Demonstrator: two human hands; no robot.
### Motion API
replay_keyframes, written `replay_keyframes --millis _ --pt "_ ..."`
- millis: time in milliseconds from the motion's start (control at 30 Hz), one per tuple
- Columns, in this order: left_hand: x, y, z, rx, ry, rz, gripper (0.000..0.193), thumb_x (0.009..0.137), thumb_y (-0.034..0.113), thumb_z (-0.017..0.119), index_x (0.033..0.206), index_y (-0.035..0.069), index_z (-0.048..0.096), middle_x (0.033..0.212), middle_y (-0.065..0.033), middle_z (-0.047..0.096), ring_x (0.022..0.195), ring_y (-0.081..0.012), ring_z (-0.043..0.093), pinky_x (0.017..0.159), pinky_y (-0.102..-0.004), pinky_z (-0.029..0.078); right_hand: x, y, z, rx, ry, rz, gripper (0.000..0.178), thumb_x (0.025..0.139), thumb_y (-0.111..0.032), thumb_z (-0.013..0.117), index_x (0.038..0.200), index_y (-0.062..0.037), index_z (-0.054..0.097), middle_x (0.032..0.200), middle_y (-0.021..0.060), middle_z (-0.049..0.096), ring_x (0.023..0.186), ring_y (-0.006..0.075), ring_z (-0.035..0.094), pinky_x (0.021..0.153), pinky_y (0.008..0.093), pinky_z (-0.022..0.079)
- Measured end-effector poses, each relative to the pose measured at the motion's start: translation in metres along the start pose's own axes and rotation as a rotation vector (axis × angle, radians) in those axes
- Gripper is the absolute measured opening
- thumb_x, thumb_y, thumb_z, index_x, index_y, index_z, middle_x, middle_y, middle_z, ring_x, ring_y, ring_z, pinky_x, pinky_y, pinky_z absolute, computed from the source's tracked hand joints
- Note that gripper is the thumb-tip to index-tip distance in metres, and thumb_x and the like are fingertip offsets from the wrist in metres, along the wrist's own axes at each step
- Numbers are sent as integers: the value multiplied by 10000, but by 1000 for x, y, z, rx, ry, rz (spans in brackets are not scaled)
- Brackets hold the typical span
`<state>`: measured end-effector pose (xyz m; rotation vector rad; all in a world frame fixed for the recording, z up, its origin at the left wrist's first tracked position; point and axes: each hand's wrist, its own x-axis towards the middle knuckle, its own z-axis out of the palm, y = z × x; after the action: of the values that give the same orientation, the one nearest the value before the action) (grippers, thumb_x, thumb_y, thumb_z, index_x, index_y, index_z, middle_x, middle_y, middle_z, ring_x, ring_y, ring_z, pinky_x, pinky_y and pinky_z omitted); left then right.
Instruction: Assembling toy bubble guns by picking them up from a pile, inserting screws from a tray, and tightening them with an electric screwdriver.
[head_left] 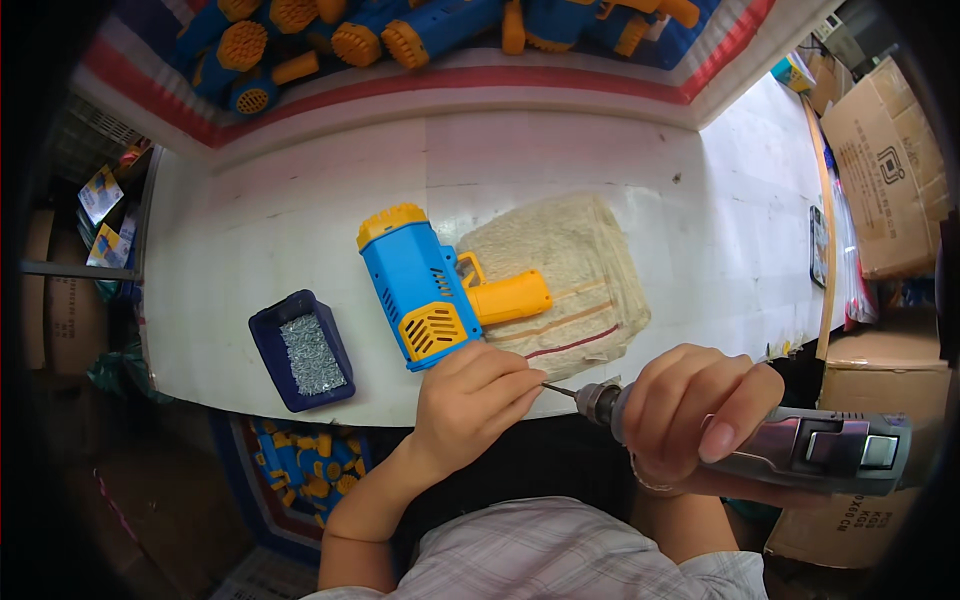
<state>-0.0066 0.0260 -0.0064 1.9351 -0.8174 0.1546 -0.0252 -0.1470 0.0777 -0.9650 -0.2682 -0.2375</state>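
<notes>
At the far left, beyond the table edge, small printed cartons [100,192] sit on a shelf in the shadow. On the white table [280,210], near its front-left corner, stands a dark blue plastic bin [268,345] filled with small silvery screws [311,353]. Below the table edge, under that bin, another container [305,478] holds blue and orange toy parts.

Toward the middle lies a blue-and-yellow toy gun [425,285] on its side, its orange handle [508,297] resting across a folded beige cloth [575,260] with thin red stripes. The left hand [470,395] sits just in front of the toy's vented yellow end, touching or nearly touching it; its fingers are pinched narrow at the tip of the screwdriver bit [558,389] — whether a screw is held there is too small to tell.

To the right, the right hand [690,405] is wrapped around the front of a grey electric screwdriver [800,450], which lies roughly level with its bit pointing left at the left hand's fingertips.

Along the table's far edge, a large tray [460,75] with a red-and-white rim holds a pile of more blue and orange toy guns [420,30]. At the far right stand brown cardboard boxes [885,170] — one above, another lower down beneath the screwdriver.
</notes>
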Motion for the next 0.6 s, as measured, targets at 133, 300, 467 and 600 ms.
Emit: replay_keyframes --millis 133,300,467,600 --pt "1 1 2 1 29 19 209 572 -5 709 771 22 653 741 -65 593 653 -220 564 559 -299 449 3 11 -9 -81 -195 -160 645 741 -680 503 782 -36 501 496 42 506 361 151 475 341 265 409" --pt "13 3 -2 175 -62 -1 339 602 54 703 932 32 625 913 -65 596 873 -240 571 756 -347 430 0 17 -17 -99 -218 -190 707 710 -718 494 815 -19 519 508 41 506 370 150 469 345 268 394" --pt "22 -22 2 526 -247 -87 429 647 91 669 1060 42 565 1077 -57 556 1045 -229 529 956 -408 341 -2 38 -29 -90 -30 -9 201 876 -170 524 918 23 567 552 43 469 538 150 470 524 259 392" --pt "23 -26 9 590 -211 -75 296 712 63 566 1004 17 571 1022 -71 564 1007 -201 543 972 -410 341 0 45 -30 -237 10 42 82 830 -4 497 884 -13 558 603 33 497 555 122 471 557 228 403"
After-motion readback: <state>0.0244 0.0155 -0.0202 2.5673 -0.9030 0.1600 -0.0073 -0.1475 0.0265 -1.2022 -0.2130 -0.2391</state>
